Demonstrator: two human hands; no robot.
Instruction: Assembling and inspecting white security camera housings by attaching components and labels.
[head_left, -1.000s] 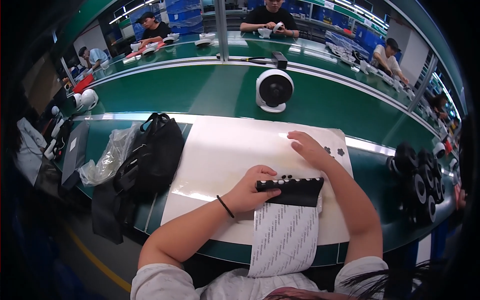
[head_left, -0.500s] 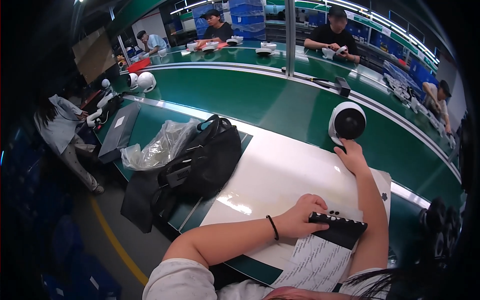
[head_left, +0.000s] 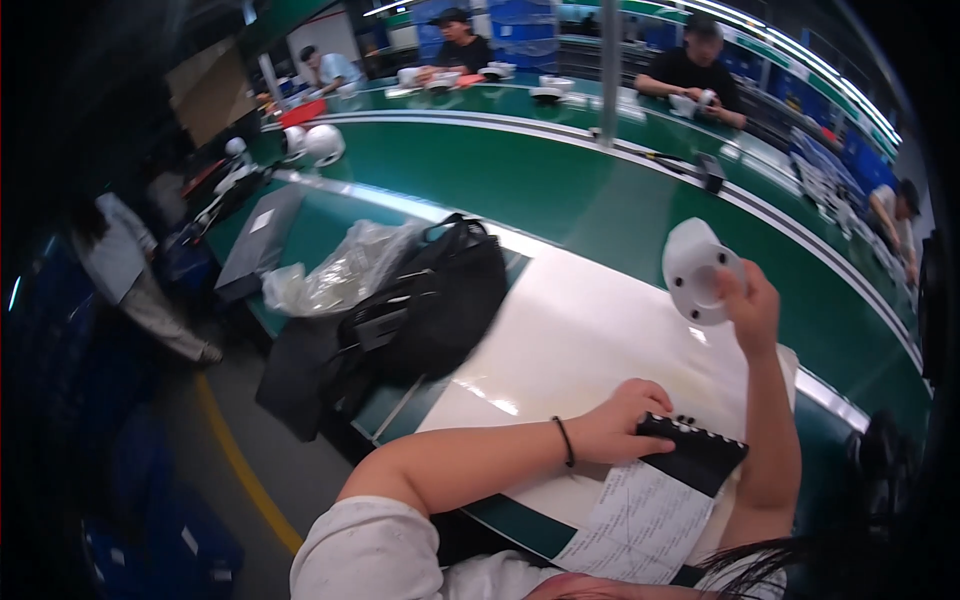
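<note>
My right hand (head_left: pixel 750 305) is raised above the white mat (head_left: pixel 570 350) and grips a white dome-shaped device (head_left: pixel 697 270), its round base with small holes turned toward me. Near the mat's front edge my left hand (head_left: pixel 620 425) rests with curled fingers on the left end of a black tray (head_left: pixel 697 455) that carries a row of small dark parts. A black band circles my left wrist. A printed paper sheet (head_left: pixel 640 525) lies under the tray and hangs over the table's front edge.
A black bag (head_left: pixel 430 305) and a crumpled clear plastic bag (head_left: pixel 335 270) lie left of the mat. The green conveyor (head_left: pixel 560 190) runs behind, with more white devices (head_left: pixel 320 145) at its far left. People work at the far bench; one stands in the aisle at left.
My right hand went from the mat's far edge to the white device on the conveyor and has lifted it toward me. My head has turned left. The left hand stays on the tray.
</note>
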